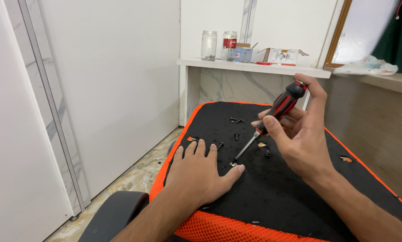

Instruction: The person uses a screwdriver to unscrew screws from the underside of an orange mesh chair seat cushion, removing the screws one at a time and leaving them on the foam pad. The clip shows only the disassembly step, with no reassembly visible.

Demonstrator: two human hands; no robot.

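Note:
A black chair seat underside (273, 188) with an orange mesh edge lies flat in front of me. My left hand (200, 172) presses flat on it, fingers spread, thumb beside a hole. My right hand (299, 134) grips a black-and-red screwdriver (276, 112), tilted, its metal tip down at the hole near my left thumb. Several loose black screws (237, 120) lie on the black fabric beyond the hands.
A white shelf (255, 67) behind the seat holds two glass jars (208, 45) and small cardboard boxes (281, 56). White panels stand at the left, a wooden surface at the right, a dark curved chair part (115, 215) at the lower left on the marble floor.

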